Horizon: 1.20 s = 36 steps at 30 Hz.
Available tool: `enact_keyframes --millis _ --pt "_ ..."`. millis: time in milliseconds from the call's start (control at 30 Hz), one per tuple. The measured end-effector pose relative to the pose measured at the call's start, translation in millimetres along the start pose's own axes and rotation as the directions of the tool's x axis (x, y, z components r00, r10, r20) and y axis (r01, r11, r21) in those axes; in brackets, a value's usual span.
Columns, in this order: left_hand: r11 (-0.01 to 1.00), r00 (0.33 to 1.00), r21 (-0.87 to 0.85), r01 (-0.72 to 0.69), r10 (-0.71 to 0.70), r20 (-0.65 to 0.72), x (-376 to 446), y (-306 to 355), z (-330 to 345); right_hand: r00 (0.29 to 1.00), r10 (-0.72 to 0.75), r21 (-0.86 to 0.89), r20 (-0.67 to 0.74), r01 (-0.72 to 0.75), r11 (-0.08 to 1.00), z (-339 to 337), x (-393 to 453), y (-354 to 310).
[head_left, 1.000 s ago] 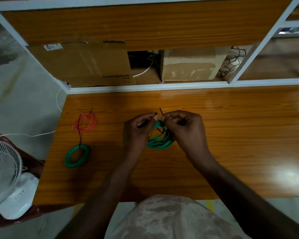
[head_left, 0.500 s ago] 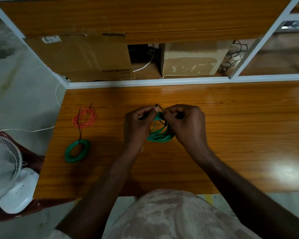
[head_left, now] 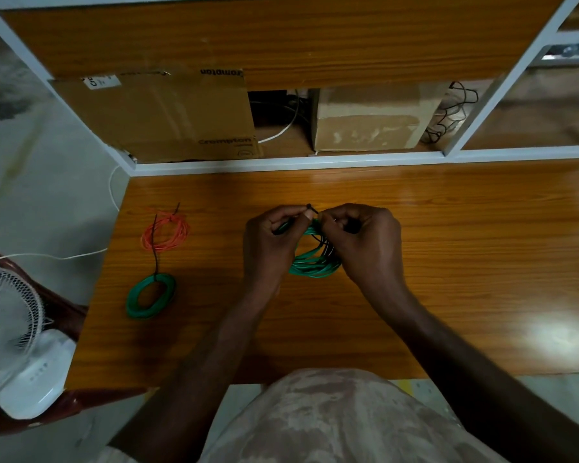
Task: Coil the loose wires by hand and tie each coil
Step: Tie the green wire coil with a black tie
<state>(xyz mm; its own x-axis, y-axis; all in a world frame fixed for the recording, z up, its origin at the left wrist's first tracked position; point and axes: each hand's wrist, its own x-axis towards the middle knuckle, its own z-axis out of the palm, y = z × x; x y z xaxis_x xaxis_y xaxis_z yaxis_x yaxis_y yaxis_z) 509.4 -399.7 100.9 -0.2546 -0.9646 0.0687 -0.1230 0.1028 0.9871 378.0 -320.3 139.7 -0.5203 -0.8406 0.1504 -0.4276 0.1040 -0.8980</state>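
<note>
Hands meet over the middle of the wooden desk (head_left: 448, 262), both closed in a pinch at the far edge of a green wire coil (head_left: 313, 267) that hangs between them, its loops sagging toward the person. The left hand (head_left: 268, 242) nips a thin black tie (head_left: 309, 206) between thumb and forefinger, with the tie's small head poking up just above the fingertips; the right hand (head_left: 365, 242) is curled tight beside it, thumb and fingers closed on the coil's top, though what exactly it grips is hidden. The tie lies directly between the two hands, running roughly left to right across the bundle, so the coming pull would likely be outward along that line, and neither hand is meaningfully nearer. Whether the tie is already cinched cannot be told. Well to the left on the desk lie an orange wire coil (head_left: 165, 232) and, nearer the person, a second green coil (head_left: 151, 296), with a black tie tail running between them. In the shelf bay behind stand a Crompton cardboard box (head_left: 168, 118) and a smaller taped carton (head_left: 368, 118); their contents are not visible.
</note>
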Motion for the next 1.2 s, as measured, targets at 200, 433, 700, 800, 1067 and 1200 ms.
enact_keyframes --millis 200,433,700,800,1067,1200 --pt "1.000 1.000 0.016 0.008 -0.008 0.004 -1.8 0.4 2.1 1.000 -0.003 0.008 -0.014 0.003 1.000 -1.5 -2.0 0.9" --pt "0.997 0.993 0.023 -0.079 0.076 0.085 -2.6 5.4 2.7 0.999 0.029 0.009 -0.029 -0.029 1.000 -3.8 3.0 4.2" --pt "0.999 0.995 0.021 -0.049 0.047 0.085 -4.6 6.7 5.5 0.997 0.046 0.037 -0.062 -0.044 0.998 -5.8 0.8 4.9" --pt "1.000 0.998 0.008 0.023 -0.024 0.065 -3.3 6.1 5.2 0.998 0.023 0.014 -0.052 -0.022 1.000 -6.8 -2.2 2.7" --pt "0.998 0.997 -0.009 0.056 -0.056 0.050 -3.4 6.4 2.2 0.998 -0.052 -0.055 -0.038 0.050 0.997 -6.7 -4.9 0.3" --pt "0.998 0.997 0.002 0.055 -0.055 0.050 -3.5 6.8 1.7 0.998 -0.049 -0.057 -0.026 0.047 0.997 -6.0 -3.8 0.3"
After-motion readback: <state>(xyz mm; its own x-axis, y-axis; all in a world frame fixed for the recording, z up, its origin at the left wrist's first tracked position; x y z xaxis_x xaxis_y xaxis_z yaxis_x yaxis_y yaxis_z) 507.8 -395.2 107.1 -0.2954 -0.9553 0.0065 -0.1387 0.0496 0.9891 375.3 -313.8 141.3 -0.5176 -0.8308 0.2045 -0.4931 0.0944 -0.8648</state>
